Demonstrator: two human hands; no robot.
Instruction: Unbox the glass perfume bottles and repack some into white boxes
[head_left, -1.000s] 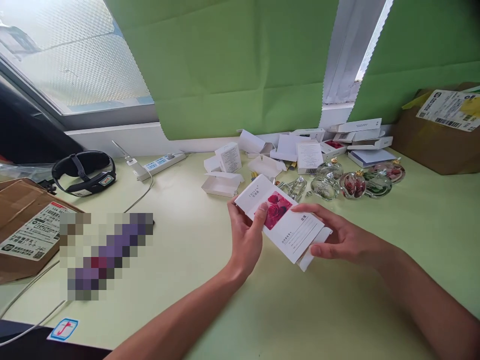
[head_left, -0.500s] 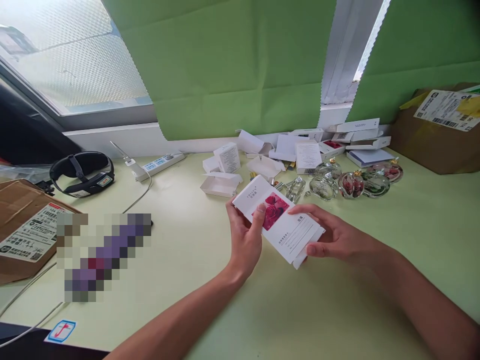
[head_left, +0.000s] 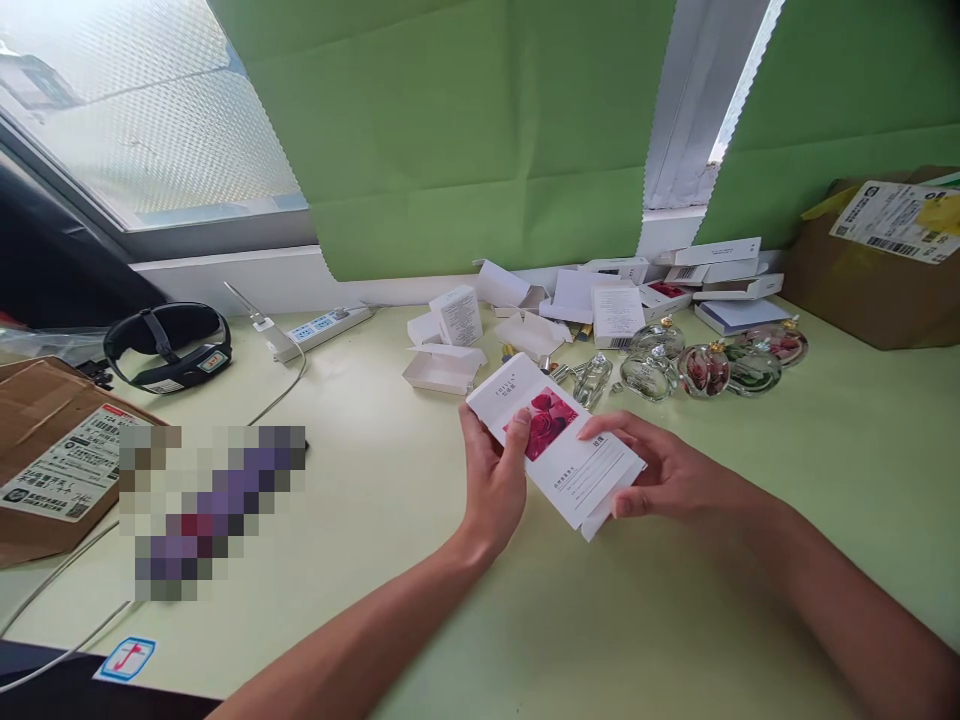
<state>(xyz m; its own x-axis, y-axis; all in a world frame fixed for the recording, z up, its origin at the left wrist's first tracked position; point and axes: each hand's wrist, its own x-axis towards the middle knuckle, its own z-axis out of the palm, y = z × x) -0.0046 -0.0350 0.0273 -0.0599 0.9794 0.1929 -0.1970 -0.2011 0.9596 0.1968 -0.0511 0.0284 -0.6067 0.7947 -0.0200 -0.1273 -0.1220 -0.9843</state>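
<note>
A white cardboard box [head_left: 551, 435] with a red rose picture and printed lines is held tilted above the table. My left hand [head_left: 495, 475] grips its left side, with the thumb across the front by the picture. At the lower right end my right hand [head_left: 652, 465] is closed on the box, fingers on its edge and face, thumb near a white flap [head_left: 598, 515] that sticks out. Whether anything is inside the box is hidden. Just beyond the box lie clear glass bottles [head_left: 592, 380] and rounder ones with flowers inside [head_left: 703, 370].
Several white boxes [head_left: 617, 313] and an opened carton [head_left: 444, 370] lie along the wall. Brown cardboard boxes stand at the right [head_left: 885, 290] and left [head_left: 67, 450]. At the left are a black headset [head_left: 169, 350], a power strip [head_left: 322, 330] with a cable, and a blurred purple object [head_left: 225, 510].
Both hands keep hold of the box. The flap at its lower end shows a little more, sticking out further from the edge. The view has shifted slightly.
</note>
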